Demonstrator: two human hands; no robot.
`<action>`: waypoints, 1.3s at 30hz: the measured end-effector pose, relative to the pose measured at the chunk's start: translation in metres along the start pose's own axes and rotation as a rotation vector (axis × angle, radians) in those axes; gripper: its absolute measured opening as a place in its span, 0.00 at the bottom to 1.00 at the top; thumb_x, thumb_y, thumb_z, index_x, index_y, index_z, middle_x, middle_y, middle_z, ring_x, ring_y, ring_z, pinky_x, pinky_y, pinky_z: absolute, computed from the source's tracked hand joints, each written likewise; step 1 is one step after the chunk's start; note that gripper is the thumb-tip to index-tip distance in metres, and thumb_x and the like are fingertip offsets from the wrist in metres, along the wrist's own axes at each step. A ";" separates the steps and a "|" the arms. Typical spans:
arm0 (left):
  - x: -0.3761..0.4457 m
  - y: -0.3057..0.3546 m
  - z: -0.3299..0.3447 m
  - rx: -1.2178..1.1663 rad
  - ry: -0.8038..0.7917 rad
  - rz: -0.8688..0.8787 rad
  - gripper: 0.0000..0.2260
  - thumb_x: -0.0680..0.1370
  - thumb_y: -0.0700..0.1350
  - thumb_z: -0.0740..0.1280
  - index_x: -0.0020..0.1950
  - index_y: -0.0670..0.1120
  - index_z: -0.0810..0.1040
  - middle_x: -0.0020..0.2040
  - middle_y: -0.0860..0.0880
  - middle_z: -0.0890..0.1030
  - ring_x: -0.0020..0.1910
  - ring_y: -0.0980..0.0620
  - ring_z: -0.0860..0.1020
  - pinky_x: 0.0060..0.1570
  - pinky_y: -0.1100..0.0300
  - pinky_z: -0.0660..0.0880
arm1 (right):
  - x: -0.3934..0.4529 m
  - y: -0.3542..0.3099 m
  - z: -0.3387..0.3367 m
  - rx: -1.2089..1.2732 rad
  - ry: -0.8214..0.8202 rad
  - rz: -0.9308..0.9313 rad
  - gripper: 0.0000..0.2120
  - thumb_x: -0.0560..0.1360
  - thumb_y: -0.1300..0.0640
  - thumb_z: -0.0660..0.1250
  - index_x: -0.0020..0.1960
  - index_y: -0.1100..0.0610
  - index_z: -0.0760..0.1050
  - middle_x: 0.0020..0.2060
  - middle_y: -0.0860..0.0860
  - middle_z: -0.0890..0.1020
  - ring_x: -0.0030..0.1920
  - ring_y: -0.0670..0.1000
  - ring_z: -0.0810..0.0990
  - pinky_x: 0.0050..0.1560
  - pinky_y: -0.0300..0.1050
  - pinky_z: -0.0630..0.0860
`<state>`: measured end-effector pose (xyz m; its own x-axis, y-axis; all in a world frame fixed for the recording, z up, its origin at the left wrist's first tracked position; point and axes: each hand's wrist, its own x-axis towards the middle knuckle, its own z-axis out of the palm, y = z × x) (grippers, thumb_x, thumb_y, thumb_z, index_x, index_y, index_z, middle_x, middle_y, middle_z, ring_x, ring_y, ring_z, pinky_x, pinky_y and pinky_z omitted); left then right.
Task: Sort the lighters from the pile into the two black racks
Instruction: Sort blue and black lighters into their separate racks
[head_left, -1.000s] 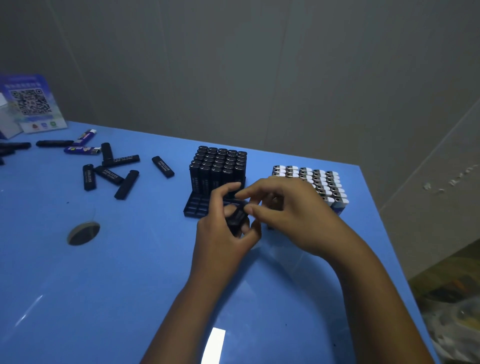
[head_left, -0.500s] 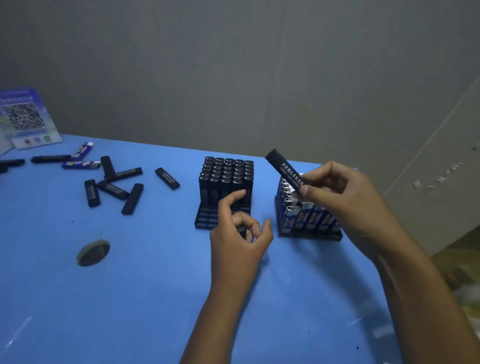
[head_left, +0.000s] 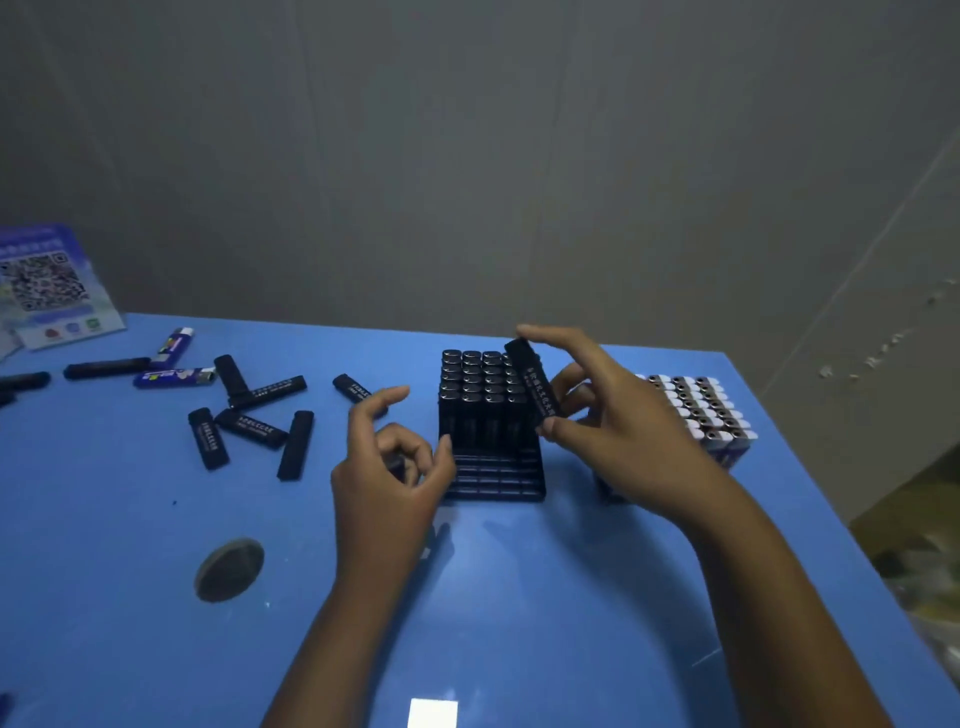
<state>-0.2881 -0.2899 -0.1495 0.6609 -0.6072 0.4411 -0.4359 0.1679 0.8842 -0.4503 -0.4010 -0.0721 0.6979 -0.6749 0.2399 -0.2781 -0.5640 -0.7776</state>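
My right hand (head_left: 618, 431) pinches a black lighter (head_left: 532, 379) and holds it tilted over the right-hand column of the left black rack (head_left: 493, 480). Upright black lighters (head_left: 472, 395) fill the back rows of that rack, and its front slots are bare. My left hand (head_left: 389, 478) hovers just left of the rack, its fingers curled round a dark lighter that is mostly hidden. Behind my right hand, the right rack is packed with blue lighters (head_left: 701, 410) with white caps. The pile of loose black lighters (head_left: 249, 421) and two blue lighters (head_left: 174, 376) lies at the left.
A QR-code card (head_left: 47, 286) leans against the wall at the far left. A round grey hole cover (head_left: 228, 569) sits in the blue table (head_left: 571, 597) near my left forearm. The table's right edge runs close past the right rack.
My right hand carried the black lighter leftward, from above the right rack to above the left rack. My left hand stayed curled beside the left rack.
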 end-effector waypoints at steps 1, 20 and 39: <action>0.001 -0.004 0.000 -0.002 0.011 -0.001 0.21 0.74 0.38 0.73 0.63 0.51 0.71 0.32 0.52 0.77 0.30 0.54 0.75 0.39 0.61 0.75 | 0.005 -0.001 0.003 -0.037 0.008 -0.005 0.33 0.74 0.68 0.69 0.68 0.36 0.69 0.44 0.51 0.78 0.43 0.50 0.82 0.46 0.41 0.79; 0.012 -0.012 0.008 -0.019 -0.039 0.032 0.21 0.74 0.38 0.73 0.64 0.49 0.71 0.31 0.53 0.76 0.30 0.53 0.75 0.40 0.65 0.74 | 0.023 0.030 0.004 -0.272 0.170 0.096 0.10 0.71 0.62 0.78 0.43 0.52 0.78 0.37 0.41 0.84 0.39 0.40 0.83 0.44 0.36 0.76; 0.011 -0.005 0.008 -0.031 -0.179 0.022 0.30 0.71 0.42 0.78 0.68 0.50 0.67 0.35 0.52 0.74 0.29 0.53 0.70 0.35 0.61 0.73 | 0.026 0.025 0.008 -0.398 0.154 -0.026 0.07 0.71 0.58 0.77 0.45 0.50 0.81 0.43 0.44 0.79 0.40 0.39 0.77 0.46 0.41 0.75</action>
<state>-0.2837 -0.3037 -0.1507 0.5311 -0.7312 0.4281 -0.4278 0.2047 0.8804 -0.4335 -0.4291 -0.0900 0.6097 -0.7040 0.3642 -0.5156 -0.7012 -0.4925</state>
